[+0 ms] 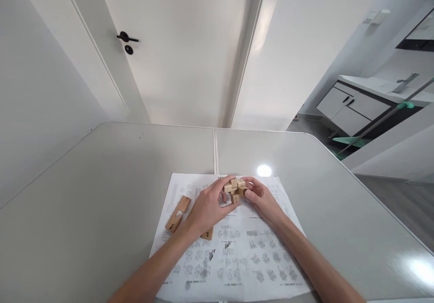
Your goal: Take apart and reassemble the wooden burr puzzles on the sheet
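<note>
A partly built wooden block puzzle (234,189) is held between both hands above a printed instruction sheet (237,258). My left hand (208,206) grips it from the left, fingers curled around its lower pieces. My right hand (260,197) pinches it from the right side. Two loose wooden pieces lie on the sheet: a notched bar (178,213) to the left of my left hand, and another piece (207,235) partly hidden under my left wrist.
The sheet rests on a grey table (101,194) with a seam (214,151) down its middle. A white door with a black handle (127,37) stands behind. A cabinet (352,111) and a green-headed mop (349,142) are at the right.
</note>
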Tool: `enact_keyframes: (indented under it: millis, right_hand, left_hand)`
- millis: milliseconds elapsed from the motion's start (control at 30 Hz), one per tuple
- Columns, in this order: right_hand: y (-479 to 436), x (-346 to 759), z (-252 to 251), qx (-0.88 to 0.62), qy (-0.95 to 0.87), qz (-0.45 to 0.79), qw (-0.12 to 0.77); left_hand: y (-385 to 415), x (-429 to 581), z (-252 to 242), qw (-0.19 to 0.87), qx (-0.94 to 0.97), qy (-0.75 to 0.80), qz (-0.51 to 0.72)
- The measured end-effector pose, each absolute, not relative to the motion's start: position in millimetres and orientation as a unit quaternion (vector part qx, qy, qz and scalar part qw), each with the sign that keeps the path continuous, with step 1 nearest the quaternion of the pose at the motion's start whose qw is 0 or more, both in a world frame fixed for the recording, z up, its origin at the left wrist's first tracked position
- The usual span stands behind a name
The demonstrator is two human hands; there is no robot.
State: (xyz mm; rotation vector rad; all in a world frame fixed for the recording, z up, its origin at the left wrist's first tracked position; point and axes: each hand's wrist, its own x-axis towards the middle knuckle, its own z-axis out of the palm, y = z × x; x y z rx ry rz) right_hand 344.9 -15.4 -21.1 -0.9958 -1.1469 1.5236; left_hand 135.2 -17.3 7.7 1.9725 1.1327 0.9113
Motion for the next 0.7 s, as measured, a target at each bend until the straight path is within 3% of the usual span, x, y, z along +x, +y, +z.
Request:
enact_keyframes:
  millis: [700]
  right_hand:
    - [-18.5,340.8,-14.3,-0.383,-0.465,0.645,0.47]
  left_hand:
    - [-19.2,135.3,18.8,0.382,0.714,0.449,0.379]
